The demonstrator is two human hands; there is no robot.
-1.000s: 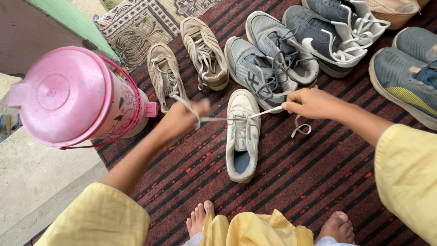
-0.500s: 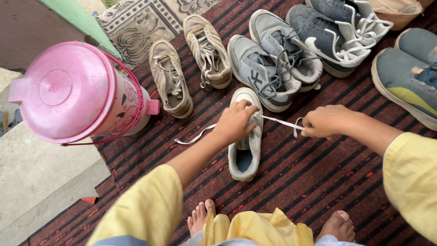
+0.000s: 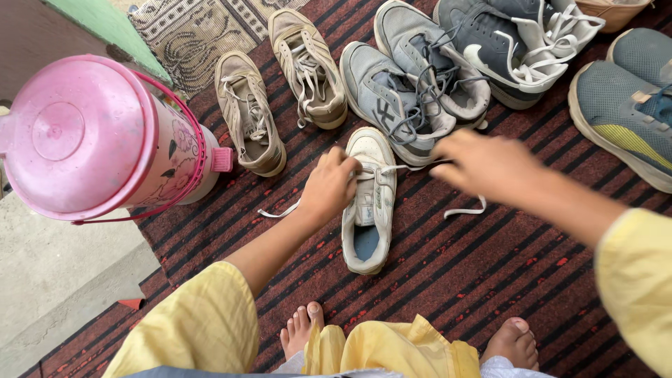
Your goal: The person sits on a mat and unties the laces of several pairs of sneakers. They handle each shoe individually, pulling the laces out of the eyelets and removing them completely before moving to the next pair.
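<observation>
The white sneaker [image 3: 369, 203] lies toe-away from the person on the dark red striped mat [image 3: 455, 280], just in front of their bare feet, and its lacing looks only partly dealt with: the lace [image 3: 413, 168] runs through the upper eyelets, one loose end trails out on the mat to the left and another curls on the mat to the right, and no knot or bow shows yet, so by my reckoning the tightening and tying remain to do. The left hand [image 3: 327, 187] is closed down over the sneaker's laced front, fingers curled on it. The right hand [image 3: 476, 164] hangs blurred just right of the toe, above the lace; whether it pinches the lace or is open I cannot tell. Beyond the sneaker stand other shoes in a row: a tan pair [image 3: 280, 91], a grey pair [image 3: 413, 84] with dark laces, a dark grey pair [image 3: 518, 42] with white laces, and a grey-green shoe [image 3: 623, 112] at the right edge. As for packaging, the only container is a pink plastic jug [image 3: 98, 140] at the left, round-lidded, with a flower print on its side and a pink wire handle.
</observation>
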